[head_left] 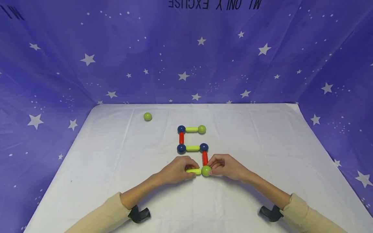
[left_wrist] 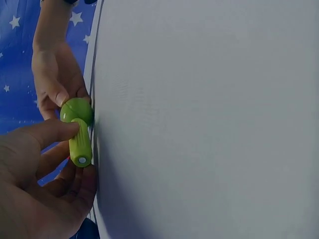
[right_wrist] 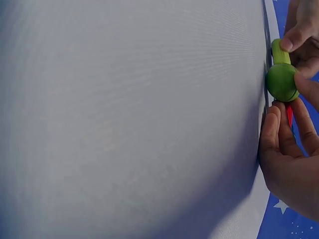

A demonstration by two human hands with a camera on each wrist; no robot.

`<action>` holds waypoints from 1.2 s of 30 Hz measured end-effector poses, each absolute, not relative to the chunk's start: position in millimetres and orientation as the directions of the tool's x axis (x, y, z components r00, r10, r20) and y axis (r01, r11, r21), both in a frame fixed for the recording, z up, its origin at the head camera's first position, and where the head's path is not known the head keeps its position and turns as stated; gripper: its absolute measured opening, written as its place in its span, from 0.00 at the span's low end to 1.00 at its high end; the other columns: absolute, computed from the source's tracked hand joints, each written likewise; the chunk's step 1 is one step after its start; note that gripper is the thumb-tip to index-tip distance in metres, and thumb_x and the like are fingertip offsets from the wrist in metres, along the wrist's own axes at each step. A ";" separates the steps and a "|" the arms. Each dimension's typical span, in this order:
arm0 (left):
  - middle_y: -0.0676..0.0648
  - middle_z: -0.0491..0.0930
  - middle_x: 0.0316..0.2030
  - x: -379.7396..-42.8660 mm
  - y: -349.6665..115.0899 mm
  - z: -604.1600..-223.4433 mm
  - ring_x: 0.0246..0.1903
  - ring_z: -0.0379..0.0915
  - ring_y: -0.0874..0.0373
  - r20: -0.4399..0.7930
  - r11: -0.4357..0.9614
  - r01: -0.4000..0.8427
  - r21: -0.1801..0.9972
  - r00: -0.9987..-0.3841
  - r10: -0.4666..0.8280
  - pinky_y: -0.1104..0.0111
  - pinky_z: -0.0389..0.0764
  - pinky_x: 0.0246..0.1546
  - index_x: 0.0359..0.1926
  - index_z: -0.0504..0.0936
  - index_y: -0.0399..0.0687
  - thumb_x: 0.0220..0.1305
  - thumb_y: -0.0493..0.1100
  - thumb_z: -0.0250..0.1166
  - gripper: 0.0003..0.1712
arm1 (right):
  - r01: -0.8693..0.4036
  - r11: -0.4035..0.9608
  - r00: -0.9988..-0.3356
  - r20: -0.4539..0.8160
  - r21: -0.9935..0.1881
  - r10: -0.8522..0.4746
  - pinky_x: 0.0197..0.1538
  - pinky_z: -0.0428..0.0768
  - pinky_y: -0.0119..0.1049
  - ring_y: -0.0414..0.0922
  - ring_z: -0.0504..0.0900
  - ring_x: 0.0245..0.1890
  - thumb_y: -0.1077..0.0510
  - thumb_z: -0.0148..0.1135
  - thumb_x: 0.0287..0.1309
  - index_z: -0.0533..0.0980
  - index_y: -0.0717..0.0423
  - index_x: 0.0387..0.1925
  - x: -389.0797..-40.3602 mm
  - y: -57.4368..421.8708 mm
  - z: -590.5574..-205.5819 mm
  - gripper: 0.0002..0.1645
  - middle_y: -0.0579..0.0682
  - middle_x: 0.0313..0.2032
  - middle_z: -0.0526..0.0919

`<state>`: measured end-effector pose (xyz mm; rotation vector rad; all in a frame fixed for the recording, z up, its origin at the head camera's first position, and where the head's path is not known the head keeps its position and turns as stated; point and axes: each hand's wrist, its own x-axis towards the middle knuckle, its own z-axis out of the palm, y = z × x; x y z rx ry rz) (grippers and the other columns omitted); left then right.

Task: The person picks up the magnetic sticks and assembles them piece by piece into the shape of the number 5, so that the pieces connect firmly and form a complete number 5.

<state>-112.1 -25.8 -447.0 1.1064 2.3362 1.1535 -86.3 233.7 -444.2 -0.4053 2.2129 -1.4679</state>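
Note:
Between thumb and fingers, my left hand (head_left: 176, 170) pinches a yellow-green magnetic rod (head_left: 198, 171). One end of the rod meets the near green ball (left_wrist: 75, 110); a pale round tip shows at its other end in the left wrist view. My right hand (head_left: 229, 167) holds that green ball (head_left: 206, 171) from the right with thumb and fingertips. From this ball a red rod (head_left: 205, 158) runs away to a blue ball (head_left: 204, 147). Beyond, a yellow-green rod (head_left: 193, 148), two more blue balls, another red rod (head_left: 181, 138) and a top yellow-green rod (head_left: 191, 129) form a stepped chain.
The chain's far end is a green ball (head_left: 202, 129). A loose green ball (head_left: 147, 116) lies at the far left of the white-covered table (head_left: 96, 168). Purple starry cloth (head_left: 163, 58) rises behind and at both sides. Black wrist devices (head_left: 140, 215) sit by both sleeves.

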 end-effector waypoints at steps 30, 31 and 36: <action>0.31 0.76 0.55 -239.8 -131.1 -415.0 0.55 0.73 0.37 0.189 0.594 0.187 0.783 -0.980 0.061 0.52 0.74 0.56 0.60 0.75 0.30 0.65 0.37 0.67 0.25 | 0.031 0.410 -0.873 -0.225 -0.911 -0.433 0.41 0.76 0.33 0.48 0.78 0.38 0.59 0.72 0.58 0.81 0.59 0.41 -82.3 233.1 -443.3 0.11 0.52 0.35 0.83; 0.30 0.74 0.57 -246.0 -135.1 -417.0 0.57 0.72 0.36 0.169 0.612 0.166 0.773 -0.984 0.054 0.50 0.73 0.58 0.62 0.73 0.30 0.65 0.37 0.67 0.26 | 0.032 0.411 -0.872 -0.226 -0.911 -0.434 0.41 0.76 0.33 0.48 0.78 0.38 0.59 0.72 0.58 0.81 0.59 0.41 -82.4 232.9 -443.5 0.11 0.52 0.35 0.83; 0.29 0.70 0.62 -266.9 -143.4 -428.9 0.59 0.70 0.36 0.069 0.659 0.097 0.746 -0.995 0.069 0.49 0.70 0.60 0.68 0.68 0.32 0.67 0.38 0.65 0.31 | 0.033 0.424 -0.875 -0.231 -0.905 -0.425 0.42 0.76 0.33 0.48 0.79 0.39 0.58 0.72 0.58 0.81 0.58 0.41 -83.7 230.8 -443.6 0.11 0.51 0.36 0.83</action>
